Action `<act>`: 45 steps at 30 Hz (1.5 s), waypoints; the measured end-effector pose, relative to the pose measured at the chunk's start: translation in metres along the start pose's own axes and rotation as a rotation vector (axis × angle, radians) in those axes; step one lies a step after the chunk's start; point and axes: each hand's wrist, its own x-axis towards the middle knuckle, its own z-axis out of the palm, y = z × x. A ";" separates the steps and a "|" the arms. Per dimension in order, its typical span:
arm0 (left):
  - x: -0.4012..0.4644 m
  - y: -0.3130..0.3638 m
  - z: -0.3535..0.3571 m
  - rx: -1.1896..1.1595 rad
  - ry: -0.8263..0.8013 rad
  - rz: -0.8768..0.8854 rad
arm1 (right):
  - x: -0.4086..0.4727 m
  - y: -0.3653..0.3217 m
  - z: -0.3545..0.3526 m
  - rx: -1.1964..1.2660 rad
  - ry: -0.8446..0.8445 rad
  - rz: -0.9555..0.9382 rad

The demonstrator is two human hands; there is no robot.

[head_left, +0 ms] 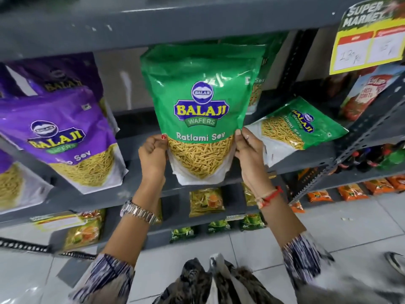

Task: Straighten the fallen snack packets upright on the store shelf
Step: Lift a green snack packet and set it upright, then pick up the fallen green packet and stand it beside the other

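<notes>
A green Ratlami Sev packet [201, 102] stands upright at the front of the grey shelf [140, 141], held by both lower side edges. My left hand [153, 153] grips its left edge and my right hand [249, 150] grips its right edge. To the right, a second green packet [293, 128] lies fallen on its side on the same shelf. Another green packet [258, 84] stands partly hidden behind the held one. At the left, purple sev packets [59, 132] lean forward on the shelf.
The upper shelf edge [153, 25] hangs just above the packet's top. A yellow price sign [368, 40] hangs at top right, with a red tomato packet [368, 91] below it. A perforated grey upright [350, 150] and lower shelves of small packets [206, 201] stand below and right.
</notes>
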 end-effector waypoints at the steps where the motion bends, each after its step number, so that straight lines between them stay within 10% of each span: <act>1: 0.006 -0.003 0.000 0.002 0.004 0.023 | 0.007 0.003 0.002 -0.008 -0.017 -0.007; 16: 0.025 -0.042 0.002 0.007 -0.019 0.091 | 0.045 0.038 0.011 -0.110 -0.128 0.079; 23: -0.033 -0.049 0.040 -0.104 0.364 0.335 | 0.026 0.029 -0.026 -0.074 0.097 -0.098; 29: -0.069 -0.044 0.126 0.256 -0.302 0.549 | 0.031 0.037 -0.104 0.013 0.790 0.114; 36: 0.006 -0.008 0.256 0.698 -0.487 0.316 | 0.054 0.033 -0.143 0.315 0.565 0.462; 41: 0.076 -0.044 0.283 0.740 -0.827 -0.085 | 0.050 0.027 -0.154 0.375 0.445 0.592; 45: 0.059 -0.037 0.285 0.606 -0.784 -0.124 | 0.045 0.025 -0.168 0.401 0.462 0.586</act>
